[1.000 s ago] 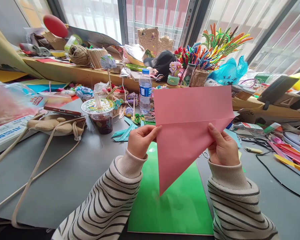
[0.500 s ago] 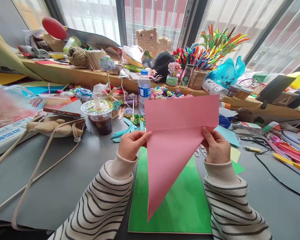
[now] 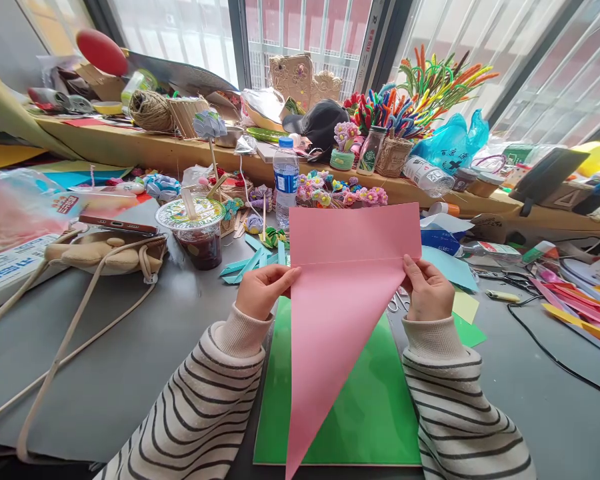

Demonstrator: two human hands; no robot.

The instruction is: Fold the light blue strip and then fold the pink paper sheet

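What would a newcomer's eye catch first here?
First comes the pink paper, front and centre, pinched by left hand and right hand over the green board. Next come the bright pipe cleaners above the ledge, right of centre, and the red oval thing at upper left.

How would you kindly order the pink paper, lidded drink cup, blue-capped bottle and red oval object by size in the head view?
1. Pink paper, clearly largest
2. Lidded drink cup
3. Blue-capped bottle and red oval object: too alike to rank, the bottle being taller but narrower
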